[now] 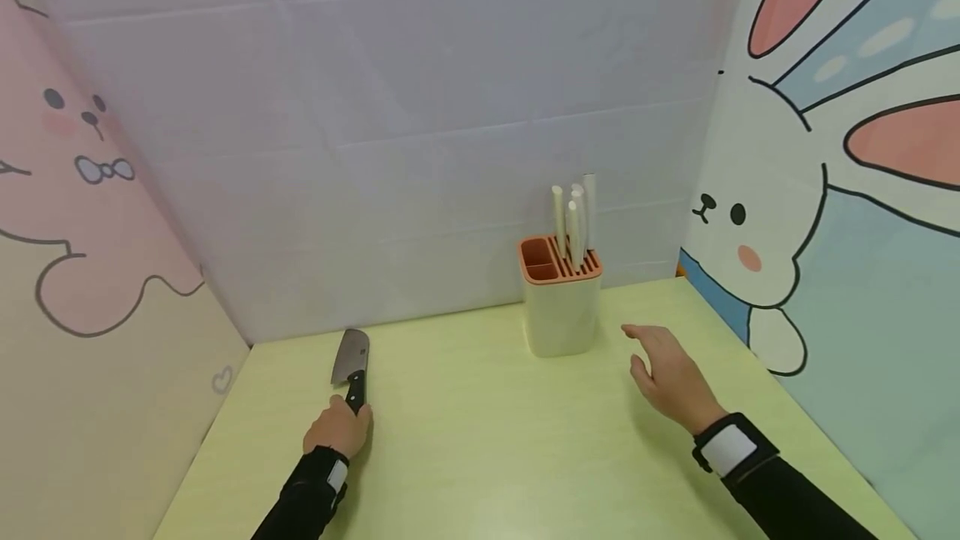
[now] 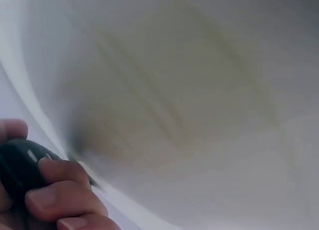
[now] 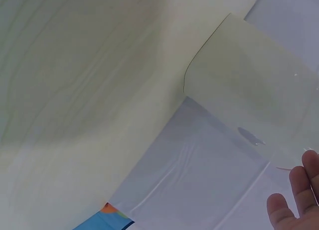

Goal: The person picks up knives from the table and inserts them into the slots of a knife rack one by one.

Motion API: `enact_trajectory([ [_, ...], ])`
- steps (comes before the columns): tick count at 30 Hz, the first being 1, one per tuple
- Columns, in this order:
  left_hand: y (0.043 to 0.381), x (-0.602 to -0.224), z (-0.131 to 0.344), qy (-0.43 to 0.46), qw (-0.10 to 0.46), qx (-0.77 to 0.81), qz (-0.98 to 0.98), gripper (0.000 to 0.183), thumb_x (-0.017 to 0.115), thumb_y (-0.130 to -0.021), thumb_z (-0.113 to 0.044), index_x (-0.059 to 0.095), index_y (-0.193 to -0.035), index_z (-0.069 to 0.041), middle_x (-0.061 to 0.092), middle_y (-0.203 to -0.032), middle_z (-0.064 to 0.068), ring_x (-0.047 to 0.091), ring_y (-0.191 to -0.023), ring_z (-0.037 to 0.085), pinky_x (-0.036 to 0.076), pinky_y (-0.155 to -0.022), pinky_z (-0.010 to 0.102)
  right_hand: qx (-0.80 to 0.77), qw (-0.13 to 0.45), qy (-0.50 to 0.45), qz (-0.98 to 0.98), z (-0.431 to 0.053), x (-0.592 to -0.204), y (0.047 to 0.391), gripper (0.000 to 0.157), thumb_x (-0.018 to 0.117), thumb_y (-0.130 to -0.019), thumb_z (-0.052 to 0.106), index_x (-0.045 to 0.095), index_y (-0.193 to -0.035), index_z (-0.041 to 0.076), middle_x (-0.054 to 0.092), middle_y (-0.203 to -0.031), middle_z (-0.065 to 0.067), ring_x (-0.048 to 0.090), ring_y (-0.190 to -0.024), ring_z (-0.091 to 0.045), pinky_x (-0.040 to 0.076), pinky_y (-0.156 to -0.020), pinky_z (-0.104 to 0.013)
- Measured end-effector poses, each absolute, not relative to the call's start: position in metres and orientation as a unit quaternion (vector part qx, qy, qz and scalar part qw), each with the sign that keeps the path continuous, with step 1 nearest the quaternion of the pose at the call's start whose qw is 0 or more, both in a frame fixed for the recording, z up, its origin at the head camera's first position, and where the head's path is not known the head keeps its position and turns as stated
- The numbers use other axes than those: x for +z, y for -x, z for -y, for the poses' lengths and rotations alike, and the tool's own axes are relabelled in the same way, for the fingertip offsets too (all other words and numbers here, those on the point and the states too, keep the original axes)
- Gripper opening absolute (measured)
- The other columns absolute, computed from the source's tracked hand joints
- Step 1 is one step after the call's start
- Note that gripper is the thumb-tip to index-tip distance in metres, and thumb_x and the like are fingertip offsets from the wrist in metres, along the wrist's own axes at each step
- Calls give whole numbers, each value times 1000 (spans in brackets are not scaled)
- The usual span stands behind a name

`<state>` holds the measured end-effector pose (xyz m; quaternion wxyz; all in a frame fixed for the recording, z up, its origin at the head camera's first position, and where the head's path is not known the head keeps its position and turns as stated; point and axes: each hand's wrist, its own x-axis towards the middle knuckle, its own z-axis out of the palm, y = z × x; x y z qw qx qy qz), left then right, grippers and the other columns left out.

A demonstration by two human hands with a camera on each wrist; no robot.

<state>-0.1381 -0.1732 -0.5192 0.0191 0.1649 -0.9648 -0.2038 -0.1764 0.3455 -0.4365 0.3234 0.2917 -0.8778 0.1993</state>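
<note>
My left hand [image 1: 339,428] grips the black handle of a cleaver [image 1: 352,358] at the left of the table, its broad metal blade pointing away from me. The left wrist view shows fingers [image 2: 70,190] curled round the dark handle [image 2: 19,165]; the blade cannot be made out there. To the right, my right hand [image 1: 672,380] hovers beside a cream knife block [image 1: 561,319] with an orange slotted top, fingers extended and holding nothing. Several white-handled knives [image 1: 573,227] stand upright in its slots. In the right wrist view, fingertips [image 3: 300,187] appear near the block's wall [image 3: 244,75].
The pale yellow-green table [image 1: 450,440] meets a greyish-white sheet wall [image 1: 420,190] at the back. Cartoon-printed panels stand on both sides, a pink one [image 1: 105,215] at left and a rabbit one [image 1: 772,215] at right. The block has an open two-part compartment at its top left.
</note>
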Motion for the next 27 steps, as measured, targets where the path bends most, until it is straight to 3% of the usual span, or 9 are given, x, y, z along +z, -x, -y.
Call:
enact_trajectory([
  [12,122,-490,170,-129,72,-255,956,43,48,-95,-38,36,-90,3,46,-61,10,44,-48,24,34,-40,36,197,333,-293,874,-347,-437,167,43,56,-83,5,52,-125,1,58,-111,-14,51,-106,-26,49,-81,-48],
  [27,77,-421,94,3,100,-277,956,46,53,-94,-46,43,-95,-2,45,-56,1,40,-42,13,31,-38,28,205,328,-305,870,-334,-422,156,43,57,-84,7,51,-126,3,59,-113,-12,53,-105,-24,51,-82,-48],
])
